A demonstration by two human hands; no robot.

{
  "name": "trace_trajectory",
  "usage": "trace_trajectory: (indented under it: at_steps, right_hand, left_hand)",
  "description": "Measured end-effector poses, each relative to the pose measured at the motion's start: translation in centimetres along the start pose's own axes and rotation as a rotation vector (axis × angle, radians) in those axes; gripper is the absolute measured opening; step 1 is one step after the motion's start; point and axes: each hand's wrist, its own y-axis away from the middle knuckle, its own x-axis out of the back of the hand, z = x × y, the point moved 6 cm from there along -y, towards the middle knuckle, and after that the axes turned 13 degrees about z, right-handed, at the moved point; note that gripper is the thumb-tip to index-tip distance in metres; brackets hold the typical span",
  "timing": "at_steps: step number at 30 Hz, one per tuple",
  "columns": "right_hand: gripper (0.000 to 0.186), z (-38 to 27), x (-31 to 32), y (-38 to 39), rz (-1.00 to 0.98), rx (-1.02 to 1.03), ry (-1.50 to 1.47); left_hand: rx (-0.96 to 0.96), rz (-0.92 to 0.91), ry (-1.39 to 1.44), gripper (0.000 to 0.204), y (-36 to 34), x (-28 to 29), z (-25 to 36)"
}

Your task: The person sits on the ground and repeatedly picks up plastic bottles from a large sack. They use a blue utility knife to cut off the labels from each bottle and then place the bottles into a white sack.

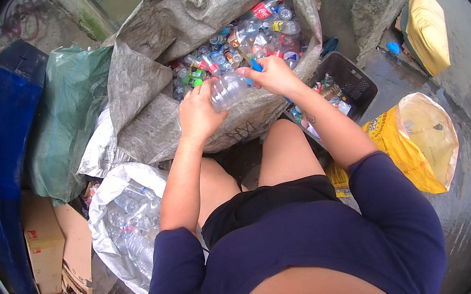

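Note:
My left hand (201,113) is closed round a clear plastic bottle (228,90), which lies sideways over the near edge of a big grey woven sack (148,93). In my right hand (278,76) is a blue-handled knife (255,64), its thin blade pointing up and away to the left. The right fingers are close to the bottle's right end, where a bit of blue shows; whether they touch it I cannot tell. Behind both hands the sack gapes, full of mixed plastic bottles (259,36), some with red labels or green caps.
A white sack (105,238) of clear bottles stands by my left leg. Right of my knees are a black crate (361,86) with bottles and wrappers and a yellow sack (409,154). Flattened cardboard (46,243), a green sack (68,121) and a blue container (4,130) line the left.

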Motion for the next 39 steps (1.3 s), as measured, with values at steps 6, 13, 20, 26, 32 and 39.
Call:
trace_trajectory:
  at_steps: [6, 13, 20, 26, 32, 39]
  right_hand:
    - [0.031, -4.4, 0.3, 0.8, -0.149, 0.290, 0.118]
    - [0.036, -8.2, 3.3, 1.3, -0.230, 0.527, 0.073]
    - [0.037, 1.8, 26.2, 8.1, 0.191, 0.010, 0.793]
    - [0.045, 14.4, 42.6, 20.0, 0.294, -0.527, 1.161]
    - [0.049, 18.9, 48.0, 24.6, 0.418, -0.565, 1.123]
    - [0.028, 6.0, 26.8, 2.9, 0.245, 0.008, 1.089]
  left_hand:
    - [0.116, -0.329, 0.256, 0.067, 0.8, -1.1, -2.8]
    - [0.240, -0.715, 0.887, 0.077, 3.3, -1.4, -6.7]
    - [0.681, 0.083, 0.756, 0.068, 10.9, 12.8, -24.6]
    - [1.185, 0.308, 0.121, 0.086, 29.3, 22.8, -35.2]
    - [1.238, 0.182, -0.396, 0.099, 34.8, 22.3, -37.7]
    - [0.927, 0.284, -0.512, 0.074, 28.9, 19.3, -33.8]
